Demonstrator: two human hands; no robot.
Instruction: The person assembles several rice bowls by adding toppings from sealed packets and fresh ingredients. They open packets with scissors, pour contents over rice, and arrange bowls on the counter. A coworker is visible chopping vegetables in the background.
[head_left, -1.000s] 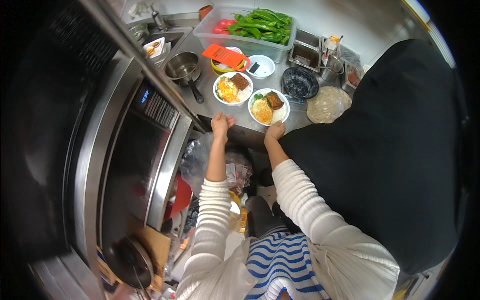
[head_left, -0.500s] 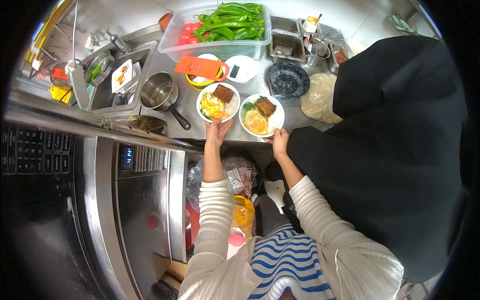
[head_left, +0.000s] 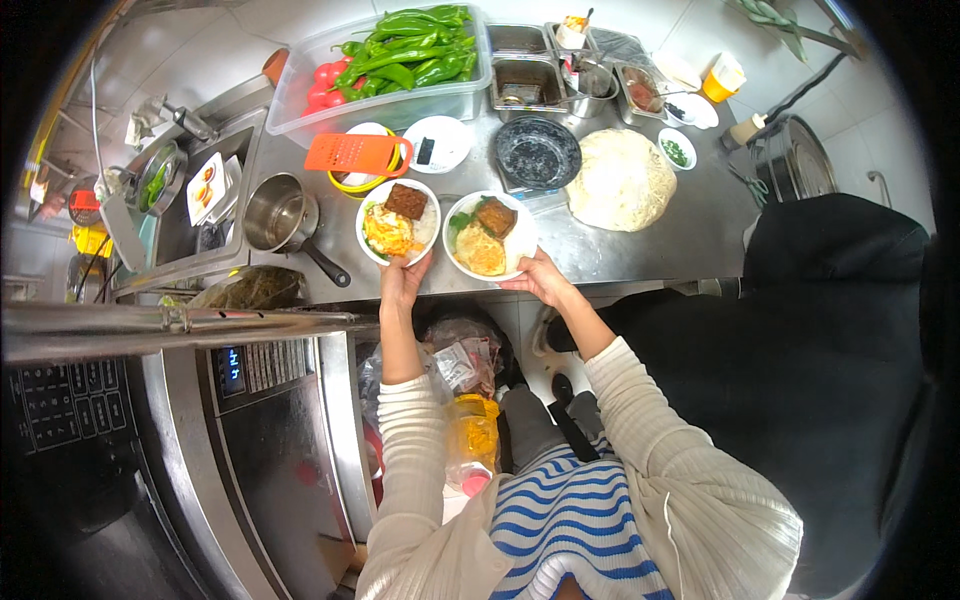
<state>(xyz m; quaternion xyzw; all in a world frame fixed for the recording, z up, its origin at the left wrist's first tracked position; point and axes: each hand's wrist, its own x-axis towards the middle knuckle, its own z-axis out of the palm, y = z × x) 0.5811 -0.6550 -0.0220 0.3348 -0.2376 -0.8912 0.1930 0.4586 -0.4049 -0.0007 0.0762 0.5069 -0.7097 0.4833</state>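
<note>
My left hand (head_left: pixel 404 280) grips the near rim of a white bowl (head_left: pixel 361 238). In it lie rice, a brown square slab (head_left: pixel 405 202) and scrambled-looking egg (head_left: pixel 385 232). Fingers of my right hand (head_left: pixel 541 278) are closed on the near right rim of a second white bowl (head_left: pixel 447 246), which holds rice, a round fried egg (head_left: pixel 480 252), greens and another brown piece (head_left: pixel 496 216). Side by side, the bowls are at the counter's near edge; whether they rest on it or are lifted, I cannot tell. Thumbs and undersides of the fingers are partly hidden.
Beyond the bowls are an orange grater (head_left: pixel 350 154), a white lid (head_left: pixel 438 144), a black bowl (head_left: pixel 538 153) and a pale bagged mass (head_left: pixel 622 180). A saucepan (head_left: pixel 280 213) is at left, its handle toward me. A person in black (head_left: pixel 780 370) stands close at right.
The person in black has shifted right and nearer, uncovering the pale mass, a bowl of chopped greens and more counter. My view has swung slightly right. Both hands still hold the bowls.
</note>
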